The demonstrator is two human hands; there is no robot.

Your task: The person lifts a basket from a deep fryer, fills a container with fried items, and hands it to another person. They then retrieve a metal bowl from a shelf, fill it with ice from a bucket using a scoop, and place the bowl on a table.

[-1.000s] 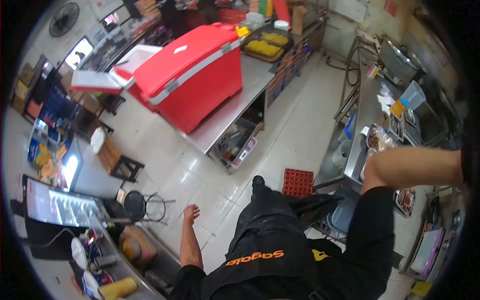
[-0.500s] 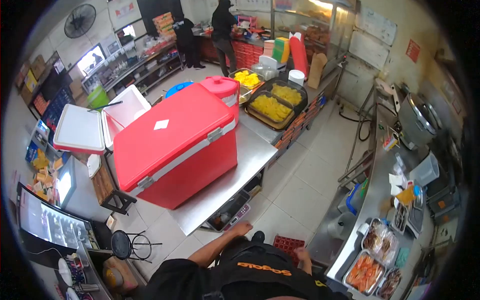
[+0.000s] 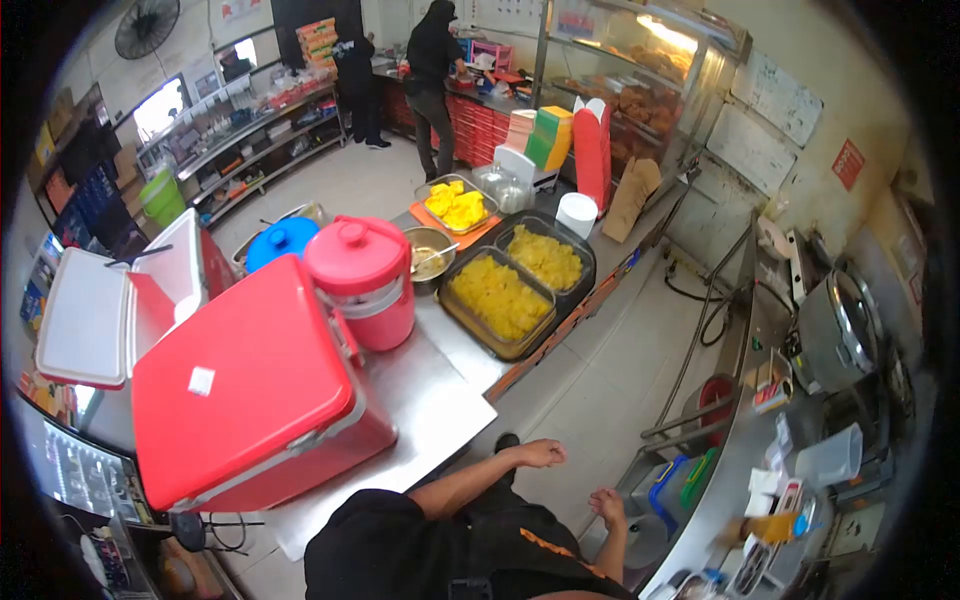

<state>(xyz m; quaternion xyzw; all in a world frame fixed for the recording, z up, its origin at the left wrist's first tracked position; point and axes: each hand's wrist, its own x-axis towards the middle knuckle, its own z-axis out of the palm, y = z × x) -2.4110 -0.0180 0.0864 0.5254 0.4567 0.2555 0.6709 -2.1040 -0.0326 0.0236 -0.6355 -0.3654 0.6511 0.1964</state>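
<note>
My left hand (image 3: 543, 454) hangs in front of my body above the tiled floor, its fingers loosely bent, with nothing visible in it. To its left is the bare corner of a steel table (image 3: 455, 412). My right hand (image 3: 606, 503) is lower and further right, with fingers apart and no object in it. Nearest to that hand is the steel counter on the right, with blue-rimmed and green-rimmed containers (image 3: 668, 490) below it. Neither hand touches the table or the counter.
On the table are a red cooler box (image 3: 240, 380), a pink drink jug (image 3: 360, 290), a metal bowl (image 3: 430, 255) and trays of yellow food (image 3: 500, 298). A large pot (image 3: 835, 335) stands on the right counter (image 3: 690, 545). Two people (image 3: 432, 90) stand at the back.
I have moved forward along the table, so the trays and jug appear closer and the cooler box has shifted left. Both my hands have swung forward, still holding nothing visible.
</note>
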